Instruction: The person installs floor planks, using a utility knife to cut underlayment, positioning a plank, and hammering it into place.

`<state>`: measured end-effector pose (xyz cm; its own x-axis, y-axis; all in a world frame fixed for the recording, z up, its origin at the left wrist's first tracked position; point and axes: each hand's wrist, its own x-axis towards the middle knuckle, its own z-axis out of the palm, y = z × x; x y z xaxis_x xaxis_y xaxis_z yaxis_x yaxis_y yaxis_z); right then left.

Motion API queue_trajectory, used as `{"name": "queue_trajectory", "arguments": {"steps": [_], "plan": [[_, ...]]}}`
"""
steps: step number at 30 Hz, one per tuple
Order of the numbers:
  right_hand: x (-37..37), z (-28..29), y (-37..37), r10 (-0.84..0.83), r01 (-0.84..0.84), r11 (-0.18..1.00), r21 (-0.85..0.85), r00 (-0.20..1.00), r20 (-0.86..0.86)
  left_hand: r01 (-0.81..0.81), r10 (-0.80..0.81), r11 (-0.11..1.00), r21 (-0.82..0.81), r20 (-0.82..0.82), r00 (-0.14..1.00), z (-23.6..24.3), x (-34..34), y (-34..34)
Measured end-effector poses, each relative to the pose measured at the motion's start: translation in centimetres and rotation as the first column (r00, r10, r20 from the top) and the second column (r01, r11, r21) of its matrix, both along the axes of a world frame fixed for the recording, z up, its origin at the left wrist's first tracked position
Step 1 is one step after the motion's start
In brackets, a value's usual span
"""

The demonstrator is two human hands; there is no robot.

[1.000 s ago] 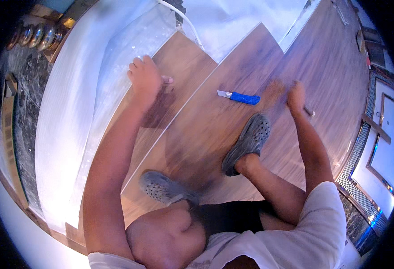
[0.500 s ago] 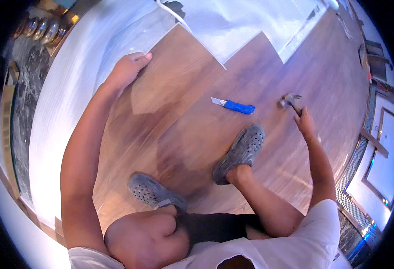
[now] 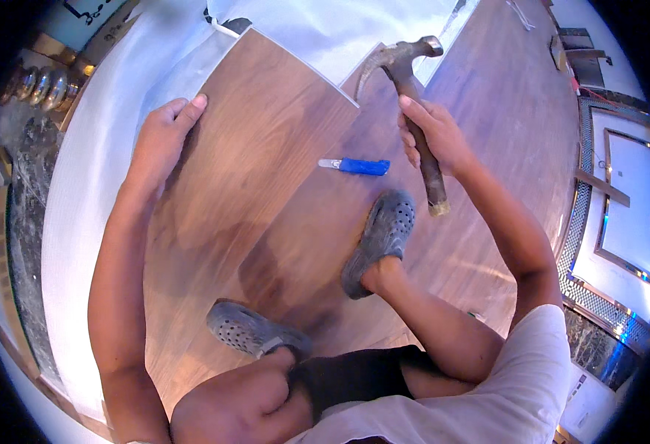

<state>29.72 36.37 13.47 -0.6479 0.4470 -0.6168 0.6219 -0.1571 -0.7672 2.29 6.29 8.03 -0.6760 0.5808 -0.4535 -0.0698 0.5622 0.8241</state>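
My left hand [image 3: 166, 140] grips the left edge of a wood-grain floor plank [image 3: 243, 126], its thumb on the top face near the far end and its other fingers partly hidden. My right hand [image 3: 432, 137] is wrapped round the handle of a claw hammer [image 3: 402, 58], held raised with the head toward the top of the view. A blue utility knife [image 3: 363, 166] lies on the laid flooring [image 3: 487, 148], between my hands and just above my right foot.
White underlay [image 3: 325, 22] stretches along the top and left of the flooring. My two grey clogs [image 3: 384, 222] rest on the planks. At the far left are shiny metal rings [image 3: 36, 85] and a dark marbled strip; framed panels [image 3: 628, 207] line the right side.
My right hand has raised the hammer from near the floor up and leftward toward me. My left hand has shifted left, and the plank it holds has moved with it.
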Motion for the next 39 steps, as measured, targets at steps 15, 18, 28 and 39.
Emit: {"name": "queue_trajectory", "arguments": {"steps": [15, 18, 28, 39], "plan": [[-0.9, 1.1, -2.3, 0.151, -0.157, 0.981, 0.111, 0.986, 0.065, -0.003, 0.003, 1.000, 0.013, -0.022, 1.000, -1.0, 0.1, 0.1], [-1.0, 1.5, -2.7, 0.160, -0.165, 0.984, 0.064, 0.984, 0.076, -0.047, 0.049, 0.998, 0.042, -0.030, 0.998, -0.9, 0.2, 0.1], [-1.9, 1.2, -1.2, 0.131, -0.120, 0.969, -0.216, 0.991, 0.037, -0.186, 0.180, 0.980, 0.075, 0.071, 0.981, 0.0, 0.2, 0.1], [-3.2, -3.0, 0.9, 0.126, -0.148, 0.833, -0.534, 0.989, -0.078, -0.233, 0.208, 0.965, 0.121, 0.189, 0.960, -0.1, -0.6, -0.1]]}}
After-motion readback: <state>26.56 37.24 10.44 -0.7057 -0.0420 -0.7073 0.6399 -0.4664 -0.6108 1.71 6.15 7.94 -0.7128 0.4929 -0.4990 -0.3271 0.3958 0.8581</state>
